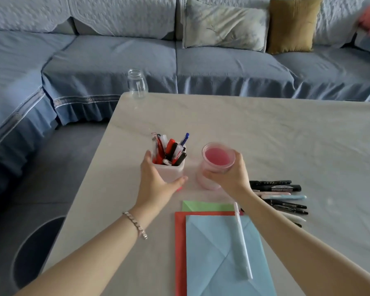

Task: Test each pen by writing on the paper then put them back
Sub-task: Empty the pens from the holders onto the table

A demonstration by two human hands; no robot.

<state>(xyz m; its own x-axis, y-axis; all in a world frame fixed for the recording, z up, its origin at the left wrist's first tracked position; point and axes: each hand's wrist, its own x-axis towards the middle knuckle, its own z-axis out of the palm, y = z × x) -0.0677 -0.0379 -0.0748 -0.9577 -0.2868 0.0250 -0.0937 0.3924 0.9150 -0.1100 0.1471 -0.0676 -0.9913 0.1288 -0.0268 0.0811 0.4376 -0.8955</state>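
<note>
Left fingers (pixel 146 157) tight around the pen holder (pixel 169 170), right fingers (pixel 239 161) tight around the pink cup (pixel 217 157).

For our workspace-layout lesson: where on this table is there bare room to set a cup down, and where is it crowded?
Bare: the far table beyond the holder and cup, right of the jar; also the strip left of the papers. Crowded: the loose pens right of the papers.

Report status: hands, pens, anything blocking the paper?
Left hand grips the pen holder. Right hand grips the pink cup. White pen lies on the blue paper; loose pens lie further right.
</note>
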